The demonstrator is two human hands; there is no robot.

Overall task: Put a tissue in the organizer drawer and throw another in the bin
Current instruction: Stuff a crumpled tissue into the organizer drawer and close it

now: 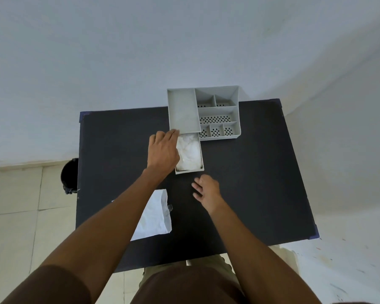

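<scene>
A grey organizer (217, 113) stands at the far side of the black table (261, 183). Its drawer (190, 171) is pulled out toward me, and a crumpled white tissue (190, 153) lies inside it. My left hand (162, 151) rests flat along the drawer's left side, fingertips touching the organizer's front edge, holding nothing. Just in front of the drawer my right hand (206, 190) hovers empty above the table with its fingers loosely spread. A white tissue pack (155, 216) lies on the table under my left forearm. The black bin (69, 175) stands on the floor left of the table.
The organizer has several perforated compartments on its right side, all without contents. A wall rises close behind the table. Tiled floor shows to the left and right of the table, and my legs are at its near edge.
</scene>
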